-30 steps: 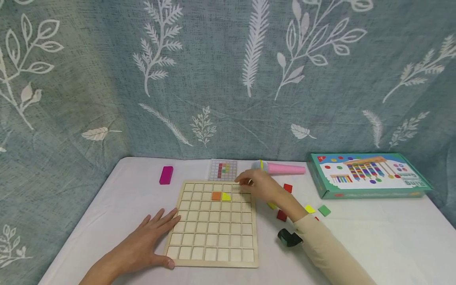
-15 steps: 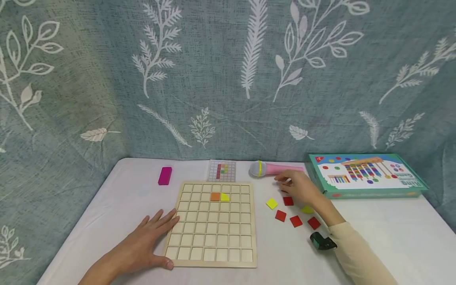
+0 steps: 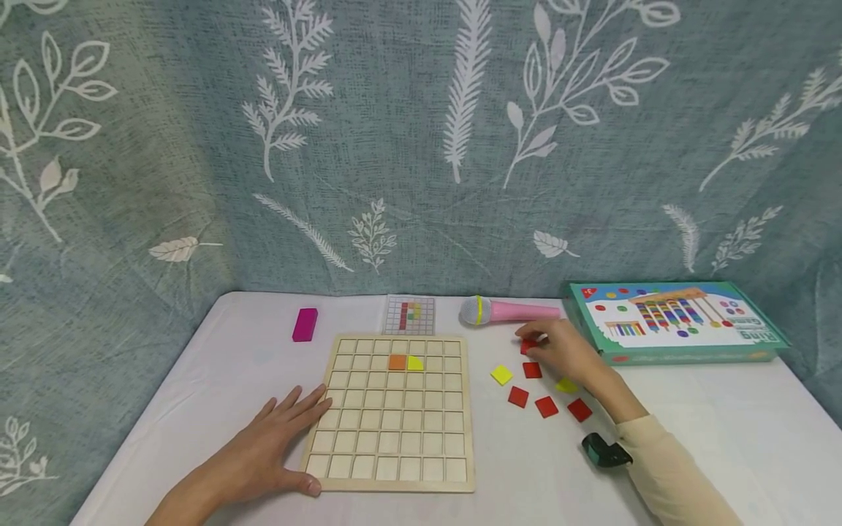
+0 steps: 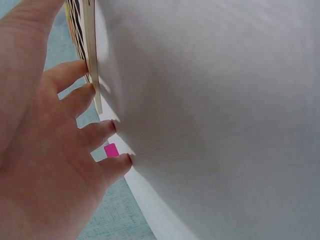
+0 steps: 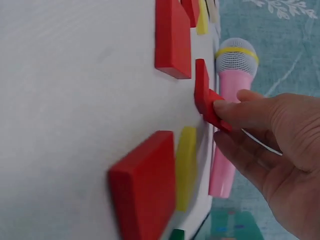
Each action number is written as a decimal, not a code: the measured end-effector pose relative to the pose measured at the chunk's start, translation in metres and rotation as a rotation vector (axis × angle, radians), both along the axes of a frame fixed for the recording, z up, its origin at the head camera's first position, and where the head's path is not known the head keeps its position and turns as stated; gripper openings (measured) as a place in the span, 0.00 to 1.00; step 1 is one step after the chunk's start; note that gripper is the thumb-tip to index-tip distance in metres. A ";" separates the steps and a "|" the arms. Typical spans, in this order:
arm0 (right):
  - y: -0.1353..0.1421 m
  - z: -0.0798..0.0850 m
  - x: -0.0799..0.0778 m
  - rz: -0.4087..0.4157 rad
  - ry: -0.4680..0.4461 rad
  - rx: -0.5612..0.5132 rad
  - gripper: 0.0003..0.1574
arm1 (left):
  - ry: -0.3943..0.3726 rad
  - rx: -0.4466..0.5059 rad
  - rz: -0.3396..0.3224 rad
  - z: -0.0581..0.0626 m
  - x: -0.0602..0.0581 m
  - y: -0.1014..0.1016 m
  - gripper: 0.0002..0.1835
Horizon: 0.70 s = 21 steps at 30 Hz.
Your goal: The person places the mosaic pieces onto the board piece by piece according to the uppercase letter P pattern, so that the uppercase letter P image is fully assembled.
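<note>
My left hand (image 3: 263, 446) lies with spread fingers along the left edge of a wooden grid board (image 3: 470, 424), its fingertips and thumb at the frame. On the board sit an orange square tile (image 3: 397, 362) and a yellow quarter-round tile (image 3: 416, 363), side by side in the second row. Right of the board, my right hand (image 3: 562, 349) pinches a red square tile (image 5: 216, 111) between thumb and fingers, low over the cloth. Another red tile (image 3: 532, 370) lies just in front of that hand, and a yellow tile (image 3: 566, 385) is partly hidden under it.
More red tiles (image 3: 546, 407) and a yellow square tile (image 3: 501, 375) lie nearby. Behind them are a pink toy microphone (image 3: 520, 312) and a green toy box (image 3: 684, 318). A pattern card (image 3: 409, 315) and a magenta block (image 3: 305, 324) stand behind the board.
My right hand has moved from the board's upper right corner rightward to the loose tiles and now pinches a red one. My left hand has stayed at the board's edge.
</note>
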State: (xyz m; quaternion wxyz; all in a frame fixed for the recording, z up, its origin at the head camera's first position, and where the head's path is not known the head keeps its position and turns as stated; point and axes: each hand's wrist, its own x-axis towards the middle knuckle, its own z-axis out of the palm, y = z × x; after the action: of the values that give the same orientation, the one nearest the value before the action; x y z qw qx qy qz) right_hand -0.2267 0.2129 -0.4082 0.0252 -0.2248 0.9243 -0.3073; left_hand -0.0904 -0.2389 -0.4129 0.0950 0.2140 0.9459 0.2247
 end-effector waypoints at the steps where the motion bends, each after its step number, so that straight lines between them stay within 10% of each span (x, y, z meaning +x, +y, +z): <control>1: 0.000 0.001 0.000 0.000 0.007 0.007 0.17 | 0.000 0.000 0.000 0.000 0.000 0.000 0.62; 21: -0.039 0.023 -0.006 0.159 0.100 -0.010 0.17 | -0.003 -0.001 0.006 -0.001 0.000 0.000 0.62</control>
State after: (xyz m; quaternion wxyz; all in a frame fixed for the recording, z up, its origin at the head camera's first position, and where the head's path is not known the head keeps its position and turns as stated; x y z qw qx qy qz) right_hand -0.2326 0.1739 -0.3850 0.0019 -0.3126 0.9022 -0.2972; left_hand -0.0904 -0.2388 -0.4142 0.0959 0.2109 0.9464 0.2251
